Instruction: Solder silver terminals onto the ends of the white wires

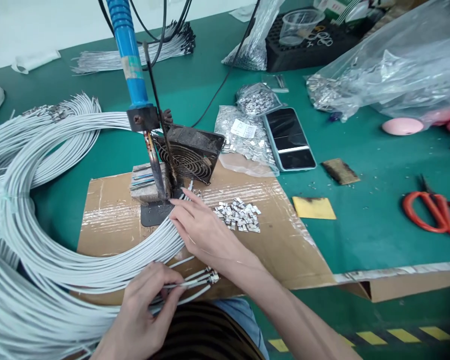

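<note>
My left hand (150,305) pinches a white cable between thumb and forefinger. Just past its fingertips, several cable ends carry small metal connectors (211,276). My right hand (206,227) is over the end of a thick coiled bundle of white cables (135,267), its fingers closed close to a soldering iron's tip (161,192). What those fingers hold is hidden. A thin thread or wire runs along the right wrist. The iron's blue handle (125,45) is clamped upright above a dark metal base plate (153,214). Beside the right hand lies a pile of small metal connector pieces (240,215).
A black fan (189,155) stands behind the iron. A cardboard sheet (281,250) covers the green table's front. Rightward are a phone (289,140), bags of metal pieces (243,132), a yellow sponge (314,208) and red-handled scissors (431,212). More cable coils (7,320) fill the left.
</note>
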Demonstrator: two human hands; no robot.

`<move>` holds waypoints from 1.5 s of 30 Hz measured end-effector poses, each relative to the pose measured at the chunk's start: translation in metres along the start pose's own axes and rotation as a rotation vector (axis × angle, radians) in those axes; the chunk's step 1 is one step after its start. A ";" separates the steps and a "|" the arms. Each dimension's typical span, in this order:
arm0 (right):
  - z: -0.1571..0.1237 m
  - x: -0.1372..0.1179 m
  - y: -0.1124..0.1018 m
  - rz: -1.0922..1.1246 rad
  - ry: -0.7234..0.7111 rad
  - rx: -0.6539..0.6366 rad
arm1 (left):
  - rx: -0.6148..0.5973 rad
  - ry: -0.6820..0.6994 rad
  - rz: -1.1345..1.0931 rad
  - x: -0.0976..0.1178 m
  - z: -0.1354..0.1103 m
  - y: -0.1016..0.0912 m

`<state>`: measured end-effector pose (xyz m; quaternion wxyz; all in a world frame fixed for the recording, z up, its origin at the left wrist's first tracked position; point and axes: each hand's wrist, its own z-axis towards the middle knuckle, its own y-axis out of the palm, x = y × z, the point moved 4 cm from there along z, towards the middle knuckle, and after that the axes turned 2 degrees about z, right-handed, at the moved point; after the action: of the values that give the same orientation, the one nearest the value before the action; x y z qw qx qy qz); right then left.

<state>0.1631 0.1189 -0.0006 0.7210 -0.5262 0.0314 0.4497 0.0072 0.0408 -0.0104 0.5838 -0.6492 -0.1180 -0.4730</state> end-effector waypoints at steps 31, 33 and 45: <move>-0.053 0.005 -0.041 0.300 0.489 0.525 | 0.021 -0.425 -0.278 -0.002 0.012 -0.014; -0.063 0.001 -0.038 0.425 0.607 0.500 | 0.032 -0.504 -0.384 -0.003 0.012 -0.012; -0.060 -0.022 -0.006 1.017 0.727 0.257 | 0.115 -0.638 -0.690 -0.007 0.015 -0.011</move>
<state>0.1792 0.0576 -0.0116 0.4182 -0.4740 0.5735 0.5211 0.0032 0.0592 -0.0065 0.3621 -0.6517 -0.5262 -0.4091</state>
